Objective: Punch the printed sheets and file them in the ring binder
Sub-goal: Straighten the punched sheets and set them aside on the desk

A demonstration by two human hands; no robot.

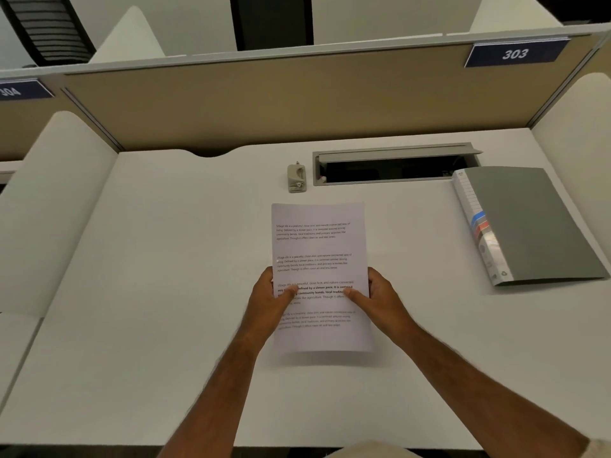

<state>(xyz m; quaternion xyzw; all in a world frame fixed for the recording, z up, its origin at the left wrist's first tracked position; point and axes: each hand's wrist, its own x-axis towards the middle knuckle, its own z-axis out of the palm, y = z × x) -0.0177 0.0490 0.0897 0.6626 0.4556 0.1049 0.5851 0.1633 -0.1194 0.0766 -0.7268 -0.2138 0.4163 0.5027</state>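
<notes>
While both hands (269, 300) (383, 297) pinch printed sheets (319, 252), binder (529, 223) shut

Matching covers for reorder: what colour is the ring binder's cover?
Grey, on the ring binder, clear in the head view.

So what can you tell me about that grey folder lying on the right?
The ring binder is a slim grey one, plastic by the look of it, lying flat and closed on the white desk, turned at a slight angle. Its pale spine faces left, with blue and red label bands. Neither hand touches it; it lies just right of the open cable tray.
</notes>
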